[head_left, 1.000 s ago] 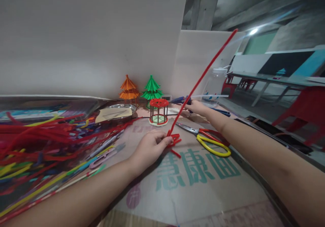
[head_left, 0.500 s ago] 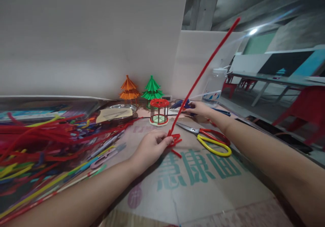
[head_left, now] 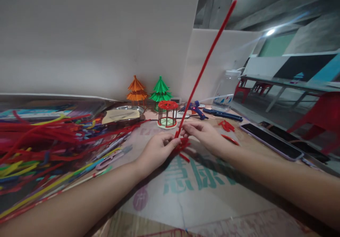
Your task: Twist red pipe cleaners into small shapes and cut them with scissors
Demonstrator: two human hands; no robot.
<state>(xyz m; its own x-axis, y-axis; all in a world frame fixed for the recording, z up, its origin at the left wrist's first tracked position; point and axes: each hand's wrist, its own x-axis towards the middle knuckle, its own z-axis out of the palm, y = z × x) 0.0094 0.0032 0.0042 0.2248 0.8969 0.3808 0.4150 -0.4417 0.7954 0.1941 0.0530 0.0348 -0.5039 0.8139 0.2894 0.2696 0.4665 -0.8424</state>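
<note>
A long red pipe cleaner [head_left: 205, 62] rises steeply up and to the right from a small folded red knot [head_left: 182, 145] at its lower end. My left hand [head_left: 158, 151] is closed in a pinch on that knot, resting on the cardboard sheet [head_left: 202, 194]. My right hand [head_left: 204, 134] sits just right of it, fingers curled and touching the same red piece at the base of the stem. A small red and green cage-shaped model [head_left: 166, 114] stands just behind both hands.
A heap of coloured pipe cleaners [head_left: 45, 148] fills the left. An orange tree model [head_left: 136, 90] and a green tree model [head_left: 160, 90] stand by the white board. A blue glue gun [head_left: 195, 108], red scraps [head_left: 226, 125], a phone [head_left: 272, 141] and a plastic jar [head_left: 225, 88] lie right.
My right hand has come back from the glue gun at the far side to the red piece beside my left hand. The pipe cleaner now stands steeper. The scissors are now covered by my right arm.
</note>
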